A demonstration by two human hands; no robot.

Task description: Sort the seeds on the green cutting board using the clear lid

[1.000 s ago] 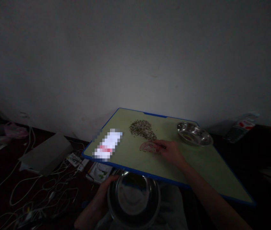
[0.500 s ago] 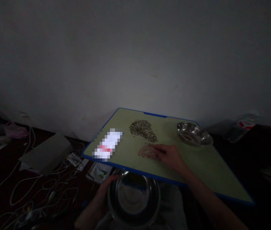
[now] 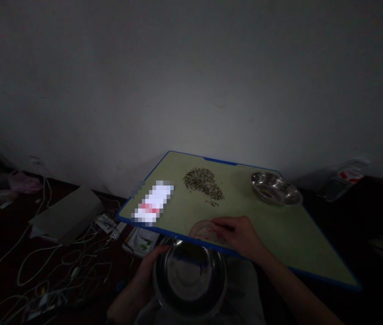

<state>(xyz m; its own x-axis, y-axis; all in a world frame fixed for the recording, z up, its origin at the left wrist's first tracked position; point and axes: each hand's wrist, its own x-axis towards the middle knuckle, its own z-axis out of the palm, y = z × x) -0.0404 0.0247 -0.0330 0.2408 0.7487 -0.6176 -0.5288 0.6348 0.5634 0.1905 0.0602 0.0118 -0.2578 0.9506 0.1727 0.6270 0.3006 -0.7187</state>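
Observation:
Between the thumb and fingers of my right hand [image 3: 237, 232] is a clear protractor [image 3: 202, 230] with reddish markings, flat on the pale green table top [image 3: 265, 239] near its front edge. My left hand [image 3: 152, 266] grips the rim of a shiny metal bowl [image 3: 189, 280], which sits over my lap just under that edge. Beyond the protractor lies a pile of small dark and light grains [image 3: 202, 181], with a few loose ones at its near end. What the bowl contains is too dark to make out.
A second metal bowl [image 3: 275, 189] stands at the table's right. A lit, blurred-out screen [image 3: 153, 203] lies at the left. Tangled white cables [image 3: 72, 271] and a grey box [image 3: 66, 216] are on the floor to the left. A plastic bottle [image 3: 343, 180] is at the right.
My right hand has drawn the protractor towards me, away from the grain pile to the table's front edge. My left hand and its bowl have stayed nearly in place.

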